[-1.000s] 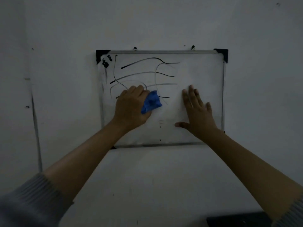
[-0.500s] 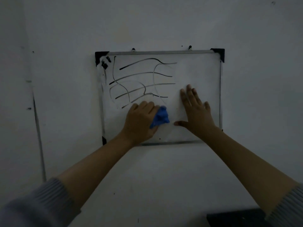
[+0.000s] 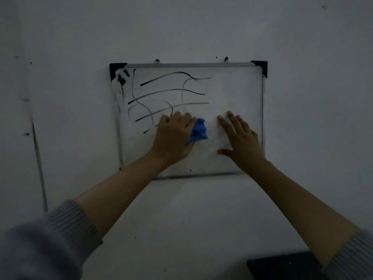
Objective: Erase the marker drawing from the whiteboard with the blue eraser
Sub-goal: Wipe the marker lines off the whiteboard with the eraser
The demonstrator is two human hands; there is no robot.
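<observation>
A small whiteboard [image 3: 238, 89] with black corner caps hangs on a pale wall. Black curved marker lines [image 3: 171, 91] cover its upper left half. My left hand [image 3: 173, 138] presses a crumpled blue eraser [image 3: 198, 131] against the board's middle, just below the lowest lines. The hand hides part of the eraser and the ends of some lines. My right hand [image 3: 241, 140] lies flat on the board's right half, fingers spread, holding nothing. The right half of the board shows no marks.
Two hooks [image 3: 226, 59] hold the board's top edge. A dark smudge [image 3: 121, 78] sits by its top left corner. A thin dark line [image 3: 39, 168] runs down the wall at left. A black object [image 3: 282, 265] shows at the bottom right.
My left hand with the blue eraser went down toward the board's lower edge, then came back up to the middle. The short line that was right of the eraser is gone. My right hand stayed flat.
</observation>
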